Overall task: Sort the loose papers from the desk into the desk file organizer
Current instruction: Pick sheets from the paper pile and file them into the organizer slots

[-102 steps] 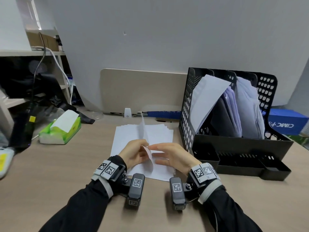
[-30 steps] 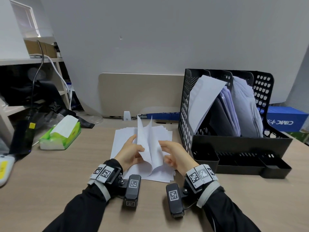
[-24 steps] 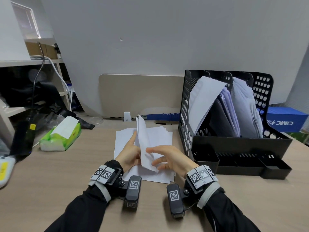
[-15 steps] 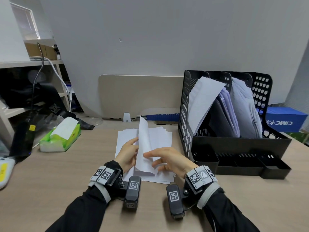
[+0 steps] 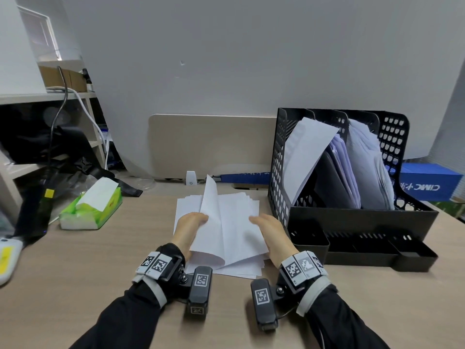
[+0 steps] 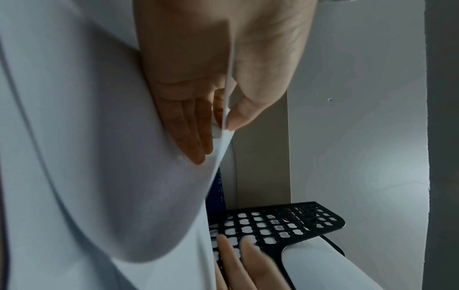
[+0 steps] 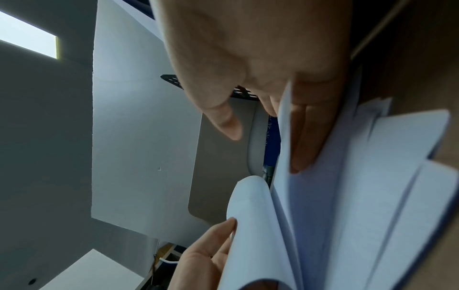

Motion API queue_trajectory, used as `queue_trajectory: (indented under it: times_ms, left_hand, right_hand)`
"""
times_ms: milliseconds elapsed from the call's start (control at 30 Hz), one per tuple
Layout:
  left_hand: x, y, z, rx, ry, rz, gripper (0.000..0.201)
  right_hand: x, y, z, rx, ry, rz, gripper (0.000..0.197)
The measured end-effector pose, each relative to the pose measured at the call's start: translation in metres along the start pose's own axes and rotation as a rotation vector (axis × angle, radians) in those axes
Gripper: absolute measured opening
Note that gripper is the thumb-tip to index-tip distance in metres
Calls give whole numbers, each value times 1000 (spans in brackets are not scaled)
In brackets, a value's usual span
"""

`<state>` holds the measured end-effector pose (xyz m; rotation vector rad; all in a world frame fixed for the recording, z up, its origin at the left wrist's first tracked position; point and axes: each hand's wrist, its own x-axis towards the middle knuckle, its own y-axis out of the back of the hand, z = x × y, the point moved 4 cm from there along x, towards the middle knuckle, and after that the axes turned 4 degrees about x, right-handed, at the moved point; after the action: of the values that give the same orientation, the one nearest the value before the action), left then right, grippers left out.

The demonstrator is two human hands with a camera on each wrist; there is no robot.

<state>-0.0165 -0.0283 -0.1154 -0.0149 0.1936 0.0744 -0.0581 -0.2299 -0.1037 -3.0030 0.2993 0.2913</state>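
Loose papers (image 5: 187, 205) lie stacked between the hands, with the file organizer (image 5: 352, 222) just beyond the right hand (image 5: 271, 230). Left hand (image 5: 188, 227) pinches the raised top sheets (image 5: 226, 230), apparently to separate a batch. The right fingers (image 7: 305, 137), held straight, slip beneath.

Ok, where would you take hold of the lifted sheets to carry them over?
Probably by the long side edges, one hand from each side: the lifted sheets bow up off the stack, so both edges stand free. The left hand pinches its edge.
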Motion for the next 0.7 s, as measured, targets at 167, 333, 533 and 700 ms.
queue_trajectory:
  times_ms: [167,333,533,700]
  left_hand:
    - [-10,-23,7,-127,31,-368,33]
    - [-16,-25,11,-133,20,-412,38]
    - [-6,10,21,-284,-188,54,23]
    - [-6,-1,28,-341,-213,-230,55]
  right_hand:
    - [2,6,1,-78,-31,55,38]
    - [3,5,4,-109,-9,49,41]
    - [-6,5,-12,-30,274,37,45]
    - [-13,-6,-32,-15,621,4,47]
